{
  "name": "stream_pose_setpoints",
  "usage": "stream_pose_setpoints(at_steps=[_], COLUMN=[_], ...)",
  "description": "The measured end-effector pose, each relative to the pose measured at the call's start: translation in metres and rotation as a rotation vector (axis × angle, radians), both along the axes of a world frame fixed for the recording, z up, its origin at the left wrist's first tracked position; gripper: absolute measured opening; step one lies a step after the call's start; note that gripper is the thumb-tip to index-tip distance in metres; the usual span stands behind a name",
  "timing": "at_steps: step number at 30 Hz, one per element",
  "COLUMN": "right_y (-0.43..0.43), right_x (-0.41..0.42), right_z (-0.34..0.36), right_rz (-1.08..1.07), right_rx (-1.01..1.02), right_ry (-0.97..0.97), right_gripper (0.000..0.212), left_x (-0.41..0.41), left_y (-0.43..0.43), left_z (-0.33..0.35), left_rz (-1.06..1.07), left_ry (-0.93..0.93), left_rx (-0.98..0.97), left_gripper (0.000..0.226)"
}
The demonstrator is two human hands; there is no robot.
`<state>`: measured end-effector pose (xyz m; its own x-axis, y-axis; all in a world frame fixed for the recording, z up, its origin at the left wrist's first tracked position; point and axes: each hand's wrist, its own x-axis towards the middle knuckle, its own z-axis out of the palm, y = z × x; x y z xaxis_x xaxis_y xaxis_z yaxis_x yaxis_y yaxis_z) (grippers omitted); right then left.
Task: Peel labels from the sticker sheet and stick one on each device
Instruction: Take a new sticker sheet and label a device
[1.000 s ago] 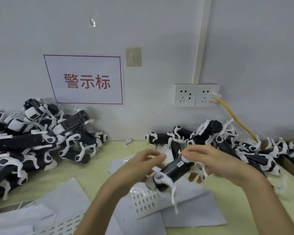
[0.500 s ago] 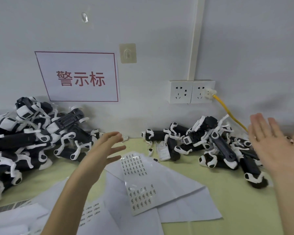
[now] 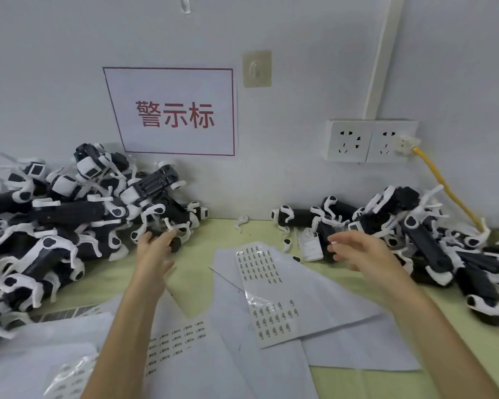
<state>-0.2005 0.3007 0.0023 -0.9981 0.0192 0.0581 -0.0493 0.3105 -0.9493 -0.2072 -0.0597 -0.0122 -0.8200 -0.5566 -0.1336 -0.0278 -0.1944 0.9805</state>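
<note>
1. The left hand reaches to the lower right edge of the left pile of black-and-white devices, left of centre. Its fingertips are at a white clip and a dark round end there. I cannot tell whether it grips anything.
2. The right hand, right of centre, hovers with its fingers loosely spread and holds nothing. It is just in front of the right pile, and its fingertips are blurred.
3. The sticker sheet lies flat on white papers in the middle of the frame, between the two forearms.
4. Another label sheet lies lower left, beside the left forearm.
5. The table is pale green.
6. On the wall are a red-lettered sign, a hook and a socket with a yellow cable.
</note>
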Motion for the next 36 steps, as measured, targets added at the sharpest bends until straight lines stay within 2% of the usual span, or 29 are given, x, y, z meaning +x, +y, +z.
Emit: stream_pose_setpoints(at_steps=[4, 8, 13, 16, 17, 19, 21, 24, 26, 28, 30, 33, 36], right_y=[0.0, 0.001, -0.002, -0.005, -0.007, -0.01, -0.015, -0.023, -0.03, -0.037, -0.044, -0.049, -0.05], right_x=[-0.004, -0.007, -0.005, -0.003, -0.002, 0.0, 0.004, 0.014, 0.022, 0.03, 0.036, 0.042, 0.044], right_z=[-0.007, -0.007, -0.005, -0.004, -0.003, 0.001, 0.007, 0.02, 0.032, 0.043, 0.051, 0.057, 0.06], right_rz=[0.001, 0.008, 0.061, 0.078, 0.083, 0.101, 0.121, 0.175, 0.239, 0.273, 0.269, 0.231, 0.25], right_rx=[-0.034, -0.057, -0.054, -0.035, -0.029, -0.022, -0.032, -0.068, -0.101, -0.114, -0.077, -0.01, 0.067], right_ry=[-0.043, -0.059, -0.083, -0.089, -0.09, -0.095, -0.084, -0.001, 0.093, 0.195, 0.303, 0.466, 0.499], right_gripper=[0.019, 0.024, 0.022, 0.021, 0.02, 0.02, 0.019, 0.016, 0.017, 0.023, 0.033, 0.038, 0.039], left_x=[-0.004, -0.009, -0.012, -0.006, -0.004, 0.003, 0.011, 0.022, 0.027, 0.034, 0.038, 0.042, 0.045], left_y=[-0.017, -0.025, -0.025, -0.022, -0.021, -0.016, -0.006, 0.023, 0.043, 0.06, 0.072, 0.085, 0.098], left_z=[-0.012, -0.023, -0.032, -0.019, -0.01, 0.01, 0.036, 0.071, 0.083, 0.088, 0.086, 0.085, 0.081], left_rz=[-0.08, -0.066, 0.037, 0.154, 0.157, 0.104, 0.033, -0.049, -0.25, -0.528, -0.723, -0.867, -0.919], left_ry=[-0.033, -0.052, -0.18, -0.126, -0.071, 0.073, 0.199, 0.286, 0.302, 0.263, 0.204, 0.144, 0.147], left_rx=[-0.154, -0.572, -0.897, -1.023, -1.019, -0.87, -0.645, -0.24, 0.097, 0.311, 0.331, 0.142, -0.003], left_gripper=[0.051, 0.035, 0.025, 0.021, 0.022, 0.023, 0.026, 0.03, 0.035, 0.048, 0.052, 0.046, 0.042])
